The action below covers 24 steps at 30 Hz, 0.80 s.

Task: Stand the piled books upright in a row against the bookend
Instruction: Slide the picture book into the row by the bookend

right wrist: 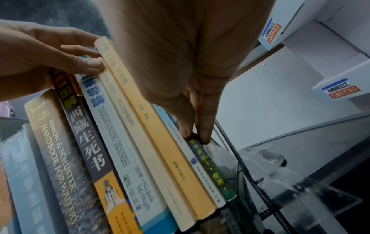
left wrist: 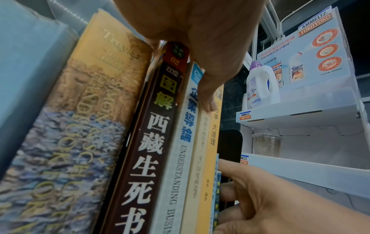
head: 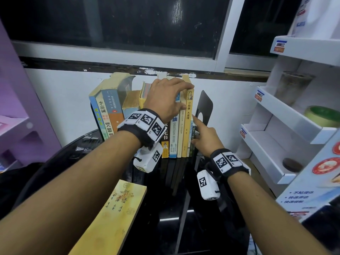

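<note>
A row of books (head: pixel 176 129) stands upright on the dark table (head: pixel 184 208), its right end just beside the black bookend (head: pixel 205 105). Legible spines: "UNDERSTANDING BUSINESS" (right wrist: pixel 118 137), "SIMON & SCHUSTER HANDBOOK FOR WRITERS" (right wrist: pixel 58 171), "小故事 大道理" (head: pixel 188 118). The left hand (head: pixel 165 96) rests over the book tops, fingers draped, thumb pressed to a cream spine. The right hand (head: pixel 206 138) presses close-set fingertips (right wrist: pixel 204 137) on a short green book (right wrist: pixel 214 167), apparently the last before the bookend. Shelf labels on the right read "AMMELTZ YOKO YOKO" (right wrist: pixel 340 90).
</note>
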{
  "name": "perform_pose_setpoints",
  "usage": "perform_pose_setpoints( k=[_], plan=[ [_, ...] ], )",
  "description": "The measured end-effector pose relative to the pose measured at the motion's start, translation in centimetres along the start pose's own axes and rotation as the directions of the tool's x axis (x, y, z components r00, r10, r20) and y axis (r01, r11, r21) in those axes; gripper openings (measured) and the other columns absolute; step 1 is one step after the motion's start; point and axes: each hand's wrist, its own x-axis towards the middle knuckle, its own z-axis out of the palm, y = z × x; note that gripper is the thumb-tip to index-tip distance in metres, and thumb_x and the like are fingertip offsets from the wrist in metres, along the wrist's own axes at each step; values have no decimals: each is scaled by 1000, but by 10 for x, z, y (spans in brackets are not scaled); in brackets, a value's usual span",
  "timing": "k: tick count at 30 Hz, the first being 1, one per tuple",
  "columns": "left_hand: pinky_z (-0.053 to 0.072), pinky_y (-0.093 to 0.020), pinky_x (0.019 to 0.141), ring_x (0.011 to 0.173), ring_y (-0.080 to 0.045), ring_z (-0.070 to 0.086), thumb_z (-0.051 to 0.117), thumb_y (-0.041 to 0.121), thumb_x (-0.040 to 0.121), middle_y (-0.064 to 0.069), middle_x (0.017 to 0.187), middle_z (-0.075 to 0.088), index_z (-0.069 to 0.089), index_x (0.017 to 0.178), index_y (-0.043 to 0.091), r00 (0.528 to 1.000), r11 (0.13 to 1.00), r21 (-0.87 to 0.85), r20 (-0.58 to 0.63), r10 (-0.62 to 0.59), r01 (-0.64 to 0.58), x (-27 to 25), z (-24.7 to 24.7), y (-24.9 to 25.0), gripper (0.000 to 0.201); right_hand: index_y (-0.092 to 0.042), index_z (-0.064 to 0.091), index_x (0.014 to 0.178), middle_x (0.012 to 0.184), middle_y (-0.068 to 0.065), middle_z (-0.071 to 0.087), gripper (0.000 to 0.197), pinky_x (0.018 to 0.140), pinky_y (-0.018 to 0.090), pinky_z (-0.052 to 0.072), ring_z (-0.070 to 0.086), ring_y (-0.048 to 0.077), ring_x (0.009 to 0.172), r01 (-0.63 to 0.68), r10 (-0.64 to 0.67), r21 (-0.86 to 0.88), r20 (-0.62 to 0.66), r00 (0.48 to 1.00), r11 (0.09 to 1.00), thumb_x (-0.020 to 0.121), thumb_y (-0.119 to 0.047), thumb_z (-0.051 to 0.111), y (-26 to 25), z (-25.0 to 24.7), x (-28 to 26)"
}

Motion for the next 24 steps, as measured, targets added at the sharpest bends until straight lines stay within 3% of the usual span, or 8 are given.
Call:
perform_pose_setpoints(
  k=[4,8,12,17,21,24],
  plan=[
    [25,-35,105,119,-16,47,72,35,79,11,135,53,52,130,36,1000,1000,-12,-7,5,-5,0,0,0,55,-38,28,148,123,6,63,83,80,23,53,66,14,97,-6,5,49,23,1000,999,85,2,65,5,-2,3],
    [25,-34,105,119,-16,47,72,34,79,11,134,53,52,129,35,1000,1000,-17,-13,4,-4,-1,0,-1,54,-35,36,144,123,8,62,79,66,10,51,64,11,92,-7,5,147,13,1000,989,84,7,64,8,-3,4],
    [25,-35,105,119,-16,47,72,34,79,11,134,53,53,129,34,1000,1000,-23,-17,6,-7,-1,0,-1,53,-35,37,143,126,10,61,78,69,14,53,64,18,105,-20,16,165,28,999,986,84,7,64,10,-4,5],
    [25,-35,105,119,-16,47,71,34,80,11,135,53,52,130,35,1000,1000,-13,-17,8,-8,-1,0,-1,53,-41,33,144,123,7,63,77,68,11,51,64,10,92,8,-10,113,17,1000,994,87,3,63,10,-2,3],
    [24,-36,107,122,-16,46,70,35,81,11,137,51,50,132,35,1000,1000,-2,2,13,-13,-2,-3,0,55,-41,24,147,124,6,63,79,85,27,54,67,16,99,2,-3,41,24,1000,999,89,-3,62,7,0,1],
    [22,-38,109,127,-17,42,69,34,82,9,141,48,46,135,34,999,1000,-7,40,28,-28,-2,-6,1,57,-38,16,151,127,5,61,81,87,31,53,65,19,107,-25,25,5,41,999,1000,91,-6,60,6,0,-1]
  ],
)
